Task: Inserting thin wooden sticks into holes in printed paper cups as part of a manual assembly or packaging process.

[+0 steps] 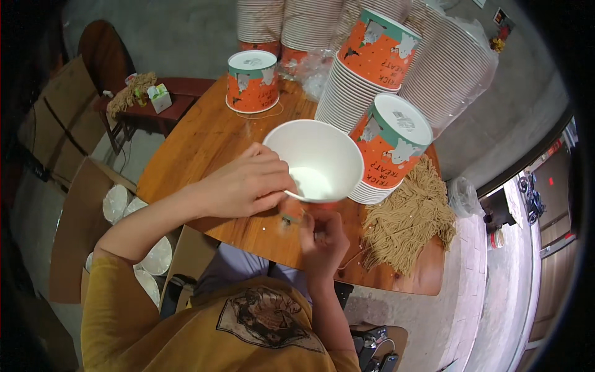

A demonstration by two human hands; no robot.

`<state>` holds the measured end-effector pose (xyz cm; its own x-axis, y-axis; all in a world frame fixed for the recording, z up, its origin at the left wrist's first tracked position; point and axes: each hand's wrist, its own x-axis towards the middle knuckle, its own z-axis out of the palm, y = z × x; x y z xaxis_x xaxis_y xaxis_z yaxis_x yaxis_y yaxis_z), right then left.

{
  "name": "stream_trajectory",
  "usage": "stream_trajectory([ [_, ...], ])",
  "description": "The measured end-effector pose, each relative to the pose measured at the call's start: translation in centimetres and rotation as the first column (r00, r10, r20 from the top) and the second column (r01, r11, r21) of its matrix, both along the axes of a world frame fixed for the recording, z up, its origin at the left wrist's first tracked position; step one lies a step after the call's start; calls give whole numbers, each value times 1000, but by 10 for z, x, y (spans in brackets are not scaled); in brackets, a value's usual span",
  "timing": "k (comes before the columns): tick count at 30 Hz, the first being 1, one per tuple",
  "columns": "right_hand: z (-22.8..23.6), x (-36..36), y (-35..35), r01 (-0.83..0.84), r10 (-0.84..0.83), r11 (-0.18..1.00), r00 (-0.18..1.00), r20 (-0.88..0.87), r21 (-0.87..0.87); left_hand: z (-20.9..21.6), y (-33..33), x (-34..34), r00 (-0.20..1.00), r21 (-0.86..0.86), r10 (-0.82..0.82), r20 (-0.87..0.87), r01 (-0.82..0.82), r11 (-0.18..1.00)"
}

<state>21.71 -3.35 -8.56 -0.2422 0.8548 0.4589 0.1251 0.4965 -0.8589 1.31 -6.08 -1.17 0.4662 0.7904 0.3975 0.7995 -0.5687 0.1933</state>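
Far left, on the floor: open cardboard boxes (pixel 74 211) with white bucket lids or bowls (pixel 115 203) stacked inside. Behind them a dark red stool (pixel 162 106) carrying a small green-and-white carton (pixel 160 97) and a tuft of tan string.

Round wooden counter (pixel 204 146) in the middle. Near its back edge one orange paper bucket (pixel 252 80) stands upside down, alone.

Left hand (pixel 248 183) comes in from the lower left, fingers closed over the rim of a white-lined paper bucket (pixel 316 161). The bucket is tilted, mouth toward the camera, at the front centre of the counter, just beside the nested stack.

Right hand (pixel 322 239) sits just below the bucket at the counter's near edge, fingers pinched together on something small at the bucket's underside; too small to tell, possibly a strand of string.

Right of the bucket: nested stacks of orange printed buckets (pixel 387 146) lying on their sides, more stacks (pixel 446 68) behind, some in clear plastic. Far right, a pile of tan string bundles (pixel 406 220) on the counter, touching the nearest stack.
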Motion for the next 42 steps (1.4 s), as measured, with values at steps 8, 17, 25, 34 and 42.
stream_trajectory([
  [8, -8, -26, 9, 86, -71, 986, 992, -105, 142, 12, -9, 11, 964, -186, 158, 213, -119, 975],
  [17, 5, -30, 11, 83, -72, 959, 996, -49, 270, 14, -10, 19, 964, -180, 144, 224, -104, 978],
  [25, 2, -28, 15, 112, -107, 930, 994, -34, 350, 10, -6, 22, 952, -224, 143, 269, -83, 971],
  [34, -5, -24, 17, 127, -160, 917, 986, 56, 378, 17, 27, 10, 912, -760, 324, 253, -20, 650],
  [42, 9, -18, 13, 35, -36, 999, 999, 38, 37, 7, 28, 17, 978, -411, 189, 88, -137, 901],
])
